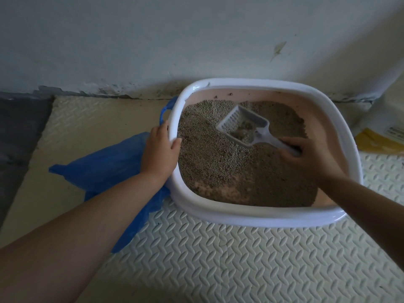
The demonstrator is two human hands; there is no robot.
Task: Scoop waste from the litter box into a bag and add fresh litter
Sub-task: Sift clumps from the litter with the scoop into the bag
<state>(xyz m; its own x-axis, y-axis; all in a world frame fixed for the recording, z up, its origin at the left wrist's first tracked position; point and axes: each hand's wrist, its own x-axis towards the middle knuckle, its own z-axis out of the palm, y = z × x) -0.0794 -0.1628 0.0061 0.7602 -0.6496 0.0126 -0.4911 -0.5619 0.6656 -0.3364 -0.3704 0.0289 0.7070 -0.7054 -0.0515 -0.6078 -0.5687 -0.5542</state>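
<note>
No legible text, brand, number or sign found. A small printed patch [395, 133] sits on the white and yellow plastic sack [376, 143] at the right edge; its dark lines are too blurred to read. The white-rimmed pink plastic litter box [262, 217], grey slotted plastic scoop [238, 122] and blue plastic bag [105, 167] show no readable marking.

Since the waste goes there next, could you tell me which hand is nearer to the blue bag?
Left. The left hand grips the rim of the litter box just above the blue bag; the right hand holds the scoop across the box.
</note>
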